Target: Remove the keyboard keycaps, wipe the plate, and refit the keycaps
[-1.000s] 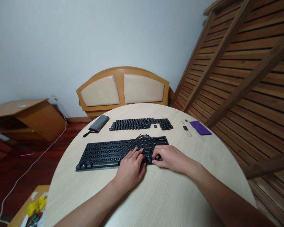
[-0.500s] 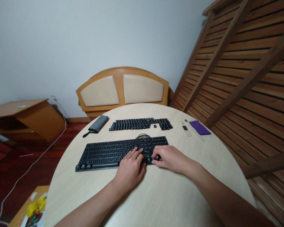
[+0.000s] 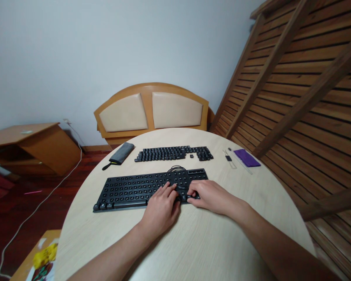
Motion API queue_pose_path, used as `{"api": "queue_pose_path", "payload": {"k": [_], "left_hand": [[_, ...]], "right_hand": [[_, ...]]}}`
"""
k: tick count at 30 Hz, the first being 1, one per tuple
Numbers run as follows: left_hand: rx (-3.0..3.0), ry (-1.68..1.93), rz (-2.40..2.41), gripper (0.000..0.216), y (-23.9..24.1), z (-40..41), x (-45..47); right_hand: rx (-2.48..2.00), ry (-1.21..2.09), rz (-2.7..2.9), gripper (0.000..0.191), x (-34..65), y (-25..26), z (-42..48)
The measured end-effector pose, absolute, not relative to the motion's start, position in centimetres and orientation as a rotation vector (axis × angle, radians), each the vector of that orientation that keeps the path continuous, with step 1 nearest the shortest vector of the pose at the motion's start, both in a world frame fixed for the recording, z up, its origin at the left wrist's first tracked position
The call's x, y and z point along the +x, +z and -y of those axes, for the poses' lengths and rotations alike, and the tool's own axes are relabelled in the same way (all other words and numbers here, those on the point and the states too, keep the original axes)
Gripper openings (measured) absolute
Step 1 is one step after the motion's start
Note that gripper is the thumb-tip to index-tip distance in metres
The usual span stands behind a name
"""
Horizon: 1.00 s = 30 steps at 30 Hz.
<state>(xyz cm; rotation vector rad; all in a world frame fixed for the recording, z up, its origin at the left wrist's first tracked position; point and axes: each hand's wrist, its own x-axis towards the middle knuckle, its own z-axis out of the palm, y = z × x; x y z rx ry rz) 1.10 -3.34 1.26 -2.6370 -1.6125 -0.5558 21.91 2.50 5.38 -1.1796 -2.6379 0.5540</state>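
A black keyboard [image 3: 128,189] lies across the round pale table [image 3: 199,242], its cable coiled [image 3: 177,169] behind it. My left hand [image 3: 160,208] rests on its right part, fingers stretched flat over the keys. Just to the right, my right hand [image 3: 212,197] has its fingers curled, the tips pressed together on the keyboard's front right area around a small dark part I cannot make out. Behind the keyboard, loose black keycaps [image 3: 169,153] are laid out in rows, with one single keycap [image 3: 192,156] apart in a gap.
A grey pouch [image 3: 121,153] lies at the table's back left. A purple cloth [image 3: 247,157] and a small wire tool [image 3: 229,159] lie back right. A padded headboard [image 3: 152,109] stands behind the table, a slatted wooden frame [image 3: 295,97] leans at right, a wooden cabinet [image 3: 32,146] stands left.
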Motion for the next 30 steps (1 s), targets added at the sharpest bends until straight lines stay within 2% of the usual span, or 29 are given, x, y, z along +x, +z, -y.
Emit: {"api": "queue_pose_path", "payload": {"k": [30], "left_hand": [[-2.631, -0.588, 1.601, 0.015, 1.17, 3.35, 1.02]], "right_hand": [[-1.239, 0.526, 2.661, 0.006, 21.73, 5.25, -2.15]]}}
